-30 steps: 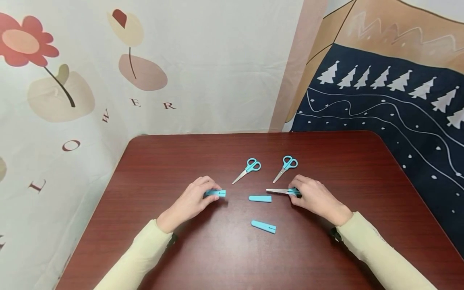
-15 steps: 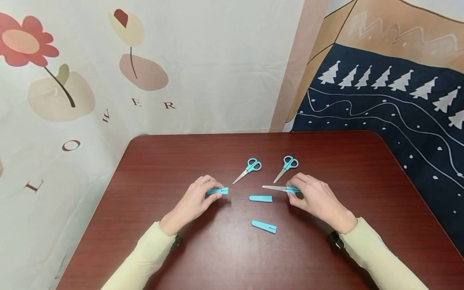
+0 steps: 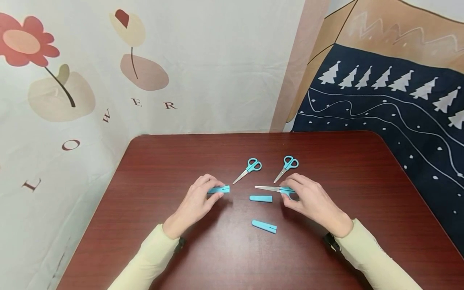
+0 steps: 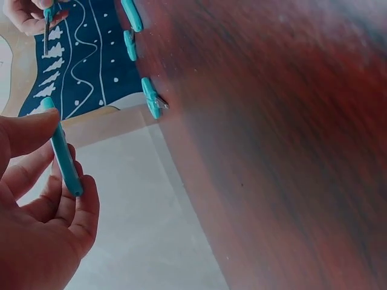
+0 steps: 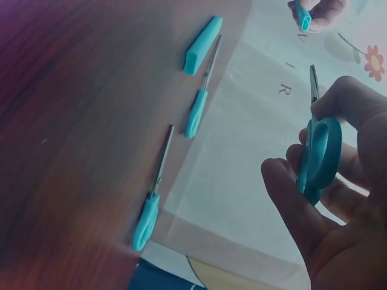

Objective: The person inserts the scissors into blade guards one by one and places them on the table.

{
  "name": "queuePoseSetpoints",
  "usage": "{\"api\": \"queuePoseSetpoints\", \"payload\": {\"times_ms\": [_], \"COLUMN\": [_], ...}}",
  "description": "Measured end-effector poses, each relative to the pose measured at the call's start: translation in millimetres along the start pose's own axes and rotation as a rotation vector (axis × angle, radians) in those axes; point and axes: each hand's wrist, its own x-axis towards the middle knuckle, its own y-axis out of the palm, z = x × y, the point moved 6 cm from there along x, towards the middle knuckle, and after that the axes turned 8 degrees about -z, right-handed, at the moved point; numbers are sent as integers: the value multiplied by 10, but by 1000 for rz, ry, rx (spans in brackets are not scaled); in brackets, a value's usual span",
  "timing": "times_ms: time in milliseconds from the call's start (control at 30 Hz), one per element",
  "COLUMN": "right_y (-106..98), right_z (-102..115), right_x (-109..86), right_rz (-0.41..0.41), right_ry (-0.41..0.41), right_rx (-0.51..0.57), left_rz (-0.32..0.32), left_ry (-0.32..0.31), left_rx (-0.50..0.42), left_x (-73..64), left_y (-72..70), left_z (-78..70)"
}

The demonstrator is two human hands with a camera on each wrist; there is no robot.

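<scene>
In the head view my left hand [image 3: 198, 200] pinches a turquoise scissors cover [image 3: 222, 189] between thumb and fingers, its slotted end facing right. Across from it, my right hand [image 3: 312, 198] grips a pair of scissors [image 3: 286, 190] by the turquoise handles. Their closed metal blades point left, toward the cover, with a gap between. The right wrist view shows these scissors [image 5: 323, 154] with the thumb and fingers around the handle loops. In the left wrist view the held cover [image 4: 63, 154] lies across the fingers under the thumb.
Two more scissors, one [image 3: 251, 165] left and one [image 3: 289, 162] right, lie behind the hands with blades toward the front left. Two loose covers rest on the brown table [image 3: 232, 262]: one [image 3: 261, 198] between the hands, another [image 3: 264, 226] nearer the front. Printed curtains [image 3: 217, 72] hang behind.
My right hand has carried the scissors leftward, and my left hand has shifted slightly right and back with the cover. The gap between blade tip and cover has narrowed.
</scene>
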Motion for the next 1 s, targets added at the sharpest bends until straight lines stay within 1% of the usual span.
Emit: {"api": "queuePoseSetpoints", "payload": {"times_ms": [133,267,400,600,800,1000], "right_y": [13,28,38,63,83,118], "right_z": [37,72,118,176,225,276], "right_x": [16,33,53,77,100,120], "right_rz": [8,9,-4,-18,-33,-25], "right_ry": [17,22,-2,-47,-66,-83], "right_rx": [31,51,67,72,70,91], "left_rz": [-11,-15,-29,-43,-55,-66], "left_ry": [1,-14,-20,-8,1,21], "left_rx": [5,-5,-18,-30,-31,-32], "left_x": [-5,-13,-15,-21,-26,-25], "left_y": [3,16,32,51,64,75], "left_z": [-36,-60,-83,-124,-152,-186]}}
